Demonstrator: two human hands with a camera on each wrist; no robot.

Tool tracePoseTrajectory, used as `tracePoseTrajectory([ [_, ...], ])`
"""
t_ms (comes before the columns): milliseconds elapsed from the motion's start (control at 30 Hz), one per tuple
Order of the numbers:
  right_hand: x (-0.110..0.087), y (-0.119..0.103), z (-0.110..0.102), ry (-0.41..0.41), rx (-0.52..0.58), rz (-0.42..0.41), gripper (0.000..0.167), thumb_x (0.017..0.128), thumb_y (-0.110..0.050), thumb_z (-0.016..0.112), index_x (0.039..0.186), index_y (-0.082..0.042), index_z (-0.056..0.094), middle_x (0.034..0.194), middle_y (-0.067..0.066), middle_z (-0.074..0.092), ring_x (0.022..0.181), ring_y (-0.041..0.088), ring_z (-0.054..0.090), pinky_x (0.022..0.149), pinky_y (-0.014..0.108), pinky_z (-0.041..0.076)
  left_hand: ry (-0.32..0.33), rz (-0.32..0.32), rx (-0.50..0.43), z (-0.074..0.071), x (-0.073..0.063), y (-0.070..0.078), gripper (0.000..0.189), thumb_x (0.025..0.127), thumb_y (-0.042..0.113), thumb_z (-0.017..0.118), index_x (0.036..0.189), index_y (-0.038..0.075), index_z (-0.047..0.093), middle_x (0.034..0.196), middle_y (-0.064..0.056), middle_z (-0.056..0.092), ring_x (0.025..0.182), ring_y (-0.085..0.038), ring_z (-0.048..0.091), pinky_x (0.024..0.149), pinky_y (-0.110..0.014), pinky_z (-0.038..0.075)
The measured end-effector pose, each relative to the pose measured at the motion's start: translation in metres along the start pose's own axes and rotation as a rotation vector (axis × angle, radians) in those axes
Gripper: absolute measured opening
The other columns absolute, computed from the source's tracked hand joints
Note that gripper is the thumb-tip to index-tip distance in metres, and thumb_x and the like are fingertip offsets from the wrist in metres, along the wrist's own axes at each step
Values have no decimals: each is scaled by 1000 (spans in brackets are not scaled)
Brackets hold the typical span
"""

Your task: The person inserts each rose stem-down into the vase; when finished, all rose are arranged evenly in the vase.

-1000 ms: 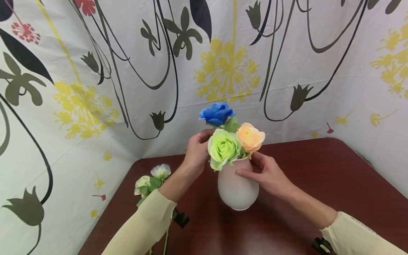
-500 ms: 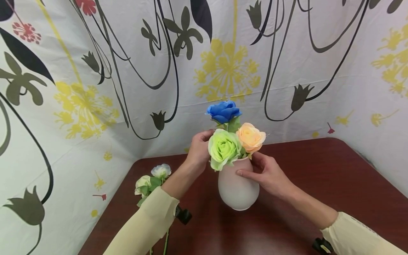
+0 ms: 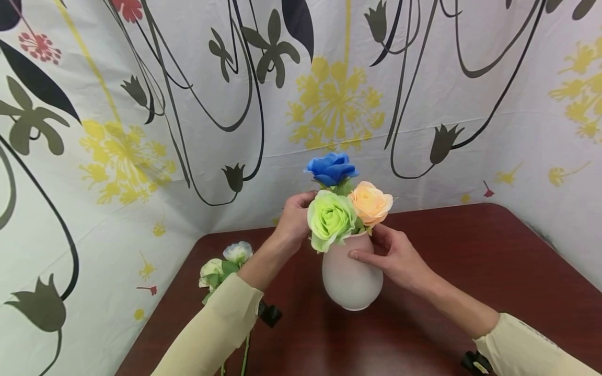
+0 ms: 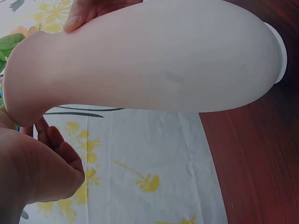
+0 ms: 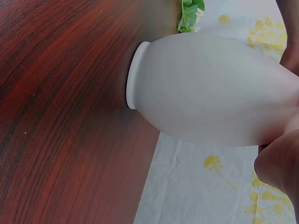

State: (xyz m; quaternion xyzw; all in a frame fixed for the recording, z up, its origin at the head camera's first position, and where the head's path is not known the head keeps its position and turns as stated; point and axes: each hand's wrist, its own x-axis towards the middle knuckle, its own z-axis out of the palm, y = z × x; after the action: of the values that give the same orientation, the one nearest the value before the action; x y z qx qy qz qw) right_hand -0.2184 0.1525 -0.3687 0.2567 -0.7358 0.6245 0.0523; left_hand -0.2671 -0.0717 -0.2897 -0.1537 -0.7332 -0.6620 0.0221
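Note:
A pale matte vase [image 3: 352,277] stands upright on the table. Out of its mouth rise a light green rose [image 3: 331,219], a peach rose [image 3: 370,203] and, higher at the back, a blue rose [image 3: 332,168]. My left hand [image 3: 292,222] is at the left of the blooms and seems to pinch the blue rose's stem; the green rose hides its fingertips. In the left wrist view that hand [image 4: 42,165] curls beside the vase's rim. My right hand [image 3: 400,256] grips the vase's neck from the right, thumb on the front, fingers partly hidden behind.
White and cream flowers [image 3: 211,271] with green stems lie on the dark red wooden table [image 3: 451,250] at the left, partly covered by my left forearm. A printed cloth [image 3: 301,104] hangs behind the table and along its sides.
The blue rose has shifted right, then sunk slightly above the vase. My left hand has moved a little to the right. The right hand and the vase have hardly moved.

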Motion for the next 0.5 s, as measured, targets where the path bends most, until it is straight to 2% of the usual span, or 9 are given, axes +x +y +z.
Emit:
tracePoseTrajectory([
  [133,0,-1,0,-2,9,7,64,95,-16,84,151,-8,53,138,11,66,114,24,71,93,32,61,-38,-27,23,-2,0,2,25,100,8,69,122,-4,75,97,-8,68,67,-17,57,50,-27,48],
  [233,-1,-1,-1,-5,11,11,65,95,-15,83,151,-9,53,138,10,66,115,25,71,93,33,61,-56,-34,33,-2,0,2,23,100,8,69,119,-3,75,92,-7,66,58,-17,53,46,-28,45],
  [500,0,-1,0,-2,8,3,64,94,-15,84,151,-8,54,137,10,66,114,25,71,92,33,61,-58,-37,-32,-7,-4,1,30,100,5,66,130,-1,70,108,-10,70,72,-16,61,54,-26,50],
])
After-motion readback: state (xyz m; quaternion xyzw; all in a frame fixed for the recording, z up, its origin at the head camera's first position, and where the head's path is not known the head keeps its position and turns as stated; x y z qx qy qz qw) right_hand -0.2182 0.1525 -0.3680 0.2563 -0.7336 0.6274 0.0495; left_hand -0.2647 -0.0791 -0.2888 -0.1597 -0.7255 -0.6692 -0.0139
